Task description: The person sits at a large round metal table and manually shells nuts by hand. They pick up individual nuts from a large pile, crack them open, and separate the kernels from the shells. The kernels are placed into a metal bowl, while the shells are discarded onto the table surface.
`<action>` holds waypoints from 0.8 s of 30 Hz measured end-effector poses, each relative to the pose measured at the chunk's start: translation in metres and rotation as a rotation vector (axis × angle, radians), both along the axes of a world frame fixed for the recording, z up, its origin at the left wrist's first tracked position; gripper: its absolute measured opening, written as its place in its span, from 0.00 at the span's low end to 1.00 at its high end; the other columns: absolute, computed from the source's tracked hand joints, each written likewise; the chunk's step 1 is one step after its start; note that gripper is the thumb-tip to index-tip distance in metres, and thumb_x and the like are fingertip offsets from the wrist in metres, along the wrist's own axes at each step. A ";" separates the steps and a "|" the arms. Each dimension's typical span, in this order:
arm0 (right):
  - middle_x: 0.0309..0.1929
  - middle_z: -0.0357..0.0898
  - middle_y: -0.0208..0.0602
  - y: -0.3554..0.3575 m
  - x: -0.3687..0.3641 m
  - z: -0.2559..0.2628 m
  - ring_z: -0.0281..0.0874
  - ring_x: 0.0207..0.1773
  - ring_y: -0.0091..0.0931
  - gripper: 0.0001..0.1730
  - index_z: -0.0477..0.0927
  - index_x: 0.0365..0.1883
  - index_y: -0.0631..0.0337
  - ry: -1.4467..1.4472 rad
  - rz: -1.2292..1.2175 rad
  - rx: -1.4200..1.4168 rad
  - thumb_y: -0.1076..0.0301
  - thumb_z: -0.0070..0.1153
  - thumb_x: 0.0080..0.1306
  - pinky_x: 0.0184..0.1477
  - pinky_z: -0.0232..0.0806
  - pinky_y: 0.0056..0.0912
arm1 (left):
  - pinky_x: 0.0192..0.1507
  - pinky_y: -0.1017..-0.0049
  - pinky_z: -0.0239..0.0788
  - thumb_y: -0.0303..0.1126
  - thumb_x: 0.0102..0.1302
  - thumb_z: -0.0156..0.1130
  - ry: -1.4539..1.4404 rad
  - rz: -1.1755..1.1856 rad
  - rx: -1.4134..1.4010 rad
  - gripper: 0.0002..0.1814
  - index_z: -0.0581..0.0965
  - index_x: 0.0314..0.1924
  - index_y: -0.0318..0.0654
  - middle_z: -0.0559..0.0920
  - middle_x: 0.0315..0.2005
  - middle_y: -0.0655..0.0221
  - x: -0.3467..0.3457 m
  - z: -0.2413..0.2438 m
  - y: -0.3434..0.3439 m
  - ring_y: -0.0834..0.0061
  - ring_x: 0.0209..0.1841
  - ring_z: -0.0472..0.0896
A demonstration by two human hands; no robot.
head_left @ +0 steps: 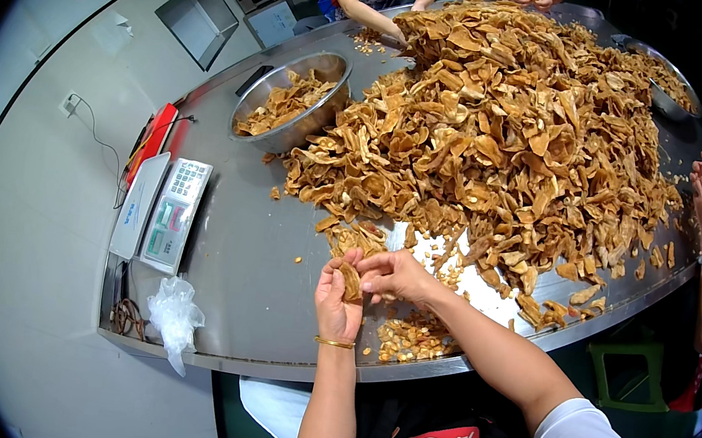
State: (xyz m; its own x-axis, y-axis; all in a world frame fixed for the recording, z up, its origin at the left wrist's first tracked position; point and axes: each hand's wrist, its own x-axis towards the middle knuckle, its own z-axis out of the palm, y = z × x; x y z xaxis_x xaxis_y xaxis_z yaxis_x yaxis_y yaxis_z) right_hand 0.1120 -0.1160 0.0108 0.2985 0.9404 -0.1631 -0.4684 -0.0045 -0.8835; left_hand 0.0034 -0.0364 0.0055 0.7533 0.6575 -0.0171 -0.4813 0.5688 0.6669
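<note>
My left hand [340, 297], with a gold bangle at the wrist, holds a brown dried slice [350, 283] upright between thumb and fingers, above the metal table. Reaching in from the right, my right hand [398, 278] has thumb and forefinger close together beside the slice; whether they pinch anything is too small to tell. Behind my hands lies a small heap of flatter slices [358, 238]. Small yellowish bits [415, 340] are gathered near the table's front edge, below my right forearm. A very large pile of dried slices [489, 131] rises beyond.
A steel bowl of slices [332, 107] stands left of the pile, another bowl [672, 102] at the far right. A digital scale [175, 216] and crumpled plastic bag [175, 315] are at the left. Several people work around the metal table [242, 284]. A green stool [632, 352] stands right.
</note>
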 end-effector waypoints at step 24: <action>0.23 0.76 0.37 -0.002 0.003 0.002 0.73 0.25 0.23 0.08 0.76 0.25 0.67 -0.844 -0.207 -0.054 0.74 0.56 0.45 0.28 0.65 0.22 | 0.27 0.83 0.69 0.24 0.53 0.56 0.599 0.391 0.686 0.07 0.71 0.31 0.29 0.75 0.23 0.69 0.003 -0.004 -0.008 0.82 0.24 0.73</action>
State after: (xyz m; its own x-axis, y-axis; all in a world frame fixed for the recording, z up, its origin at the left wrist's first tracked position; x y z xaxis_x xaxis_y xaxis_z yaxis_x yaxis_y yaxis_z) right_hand 0.1152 -0.1184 0.0131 0.5039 0.8512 0.1471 0.3472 -0.0437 -0.9368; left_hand 0.0060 -0.0447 0.0010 0.4727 0.8679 0.1525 -0.0280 -0.1582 0.9870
